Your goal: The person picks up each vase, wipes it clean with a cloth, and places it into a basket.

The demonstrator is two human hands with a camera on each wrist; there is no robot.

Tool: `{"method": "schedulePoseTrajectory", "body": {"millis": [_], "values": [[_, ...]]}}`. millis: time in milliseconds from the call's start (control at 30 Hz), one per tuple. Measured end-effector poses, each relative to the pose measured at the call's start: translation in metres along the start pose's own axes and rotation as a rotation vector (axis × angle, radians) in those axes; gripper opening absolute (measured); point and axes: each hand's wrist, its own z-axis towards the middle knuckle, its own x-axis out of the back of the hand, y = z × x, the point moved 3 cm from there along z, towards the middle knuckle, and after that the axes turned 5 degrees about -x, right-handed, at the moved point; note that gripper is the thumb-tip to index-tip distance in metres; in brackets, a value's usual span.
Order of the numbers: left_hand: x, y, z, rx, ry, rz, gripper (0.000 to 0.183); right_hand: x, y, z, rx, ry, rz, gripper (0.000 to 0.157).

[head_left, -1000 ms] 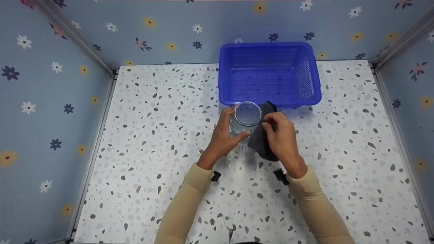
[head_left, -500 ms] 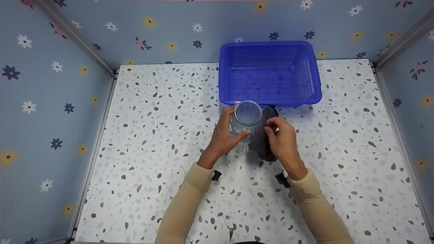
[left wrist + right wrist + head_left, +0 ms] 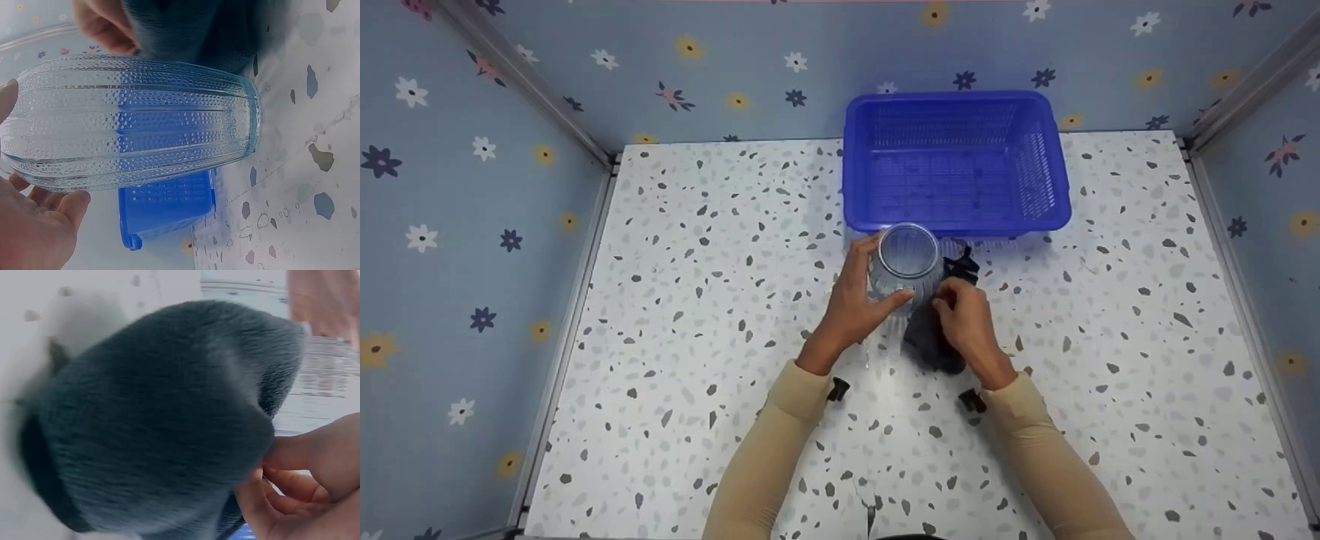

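Observation:
A clear glass vase [image 3: 894, 283] with ribbed, dimpled sides stands upright on the speckled table, its round mouth facing up. My left hand [image 3: 851, 304] grips it from the left, thumb in front and fingers round the far side. Against the vase's right side hangs a dark grey cloth [image 3: 928, 341], which my right hand [image 3: 971, 319] pinches between thumb and fingers. In the left wrist view the vase [image 3: 180, 126] shows nearly whole, with the cloth [image 3: 185, 25] beside it. The cloth [image 3: 152, 422] fills much of the right wrist view and hides part of the vase.
A blue plastic basket [image 3: 960, 225] with slotted walls stands just behind the vase, near the back wall. Flower-patterned panels [image 3: 765, 75] enclose the table [image 3: 697, 300] at the back and both sides.
My right hand has moved toward the front and slightly left, drawing the cloth down along the vase's side. The left hand and the vase have stayed in place.

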Motion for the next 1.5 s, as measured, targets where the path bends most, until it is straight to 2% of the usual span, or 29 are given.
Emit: {"method": "schedulePoseTrajectory", "body": {"millis": [167,367,500,667,833,1200,1500], "values": [[0.000,0.000,0.000,0.014,-0.008,-0.003,0.084,-0.008,0.009,0.004,-0.020,-0.024,-0.029,0.007],[0.001,0.000,0.000,0.033,-0.012,-0.010,0.085,-0.004,0.005,0.003,-0.024,-0.025,-0.004,0.005],[0.001,0.000,0.000,0.035,-0.016,-0.003,0.085,0.006,-0.005,0.000,-0.011,0.000,0.037,0.004],[0.002,0.000,-0.001,0.027,-0.013,-0.001,0.084,0.024,-0.024,-0.005,0.052,0.059,0.099,0.005],[0.002,0.000,-0.001,0.013,-0.013,-0.006,0.084,0.037,-0.038,-0.008,0.057,0.092,0.138,0.006],[0.002,0.000,0.000,0.010,0.001,-0.010,0.084,0.052,-0.068,-0.009,0.161,0.163,0.144,0.006],[0.001,0.001,0.001,0.014,0.000,-0.010,0.084,0.056,-0.077,-0.008,0.169,0.169,0.107,0.007]]}}
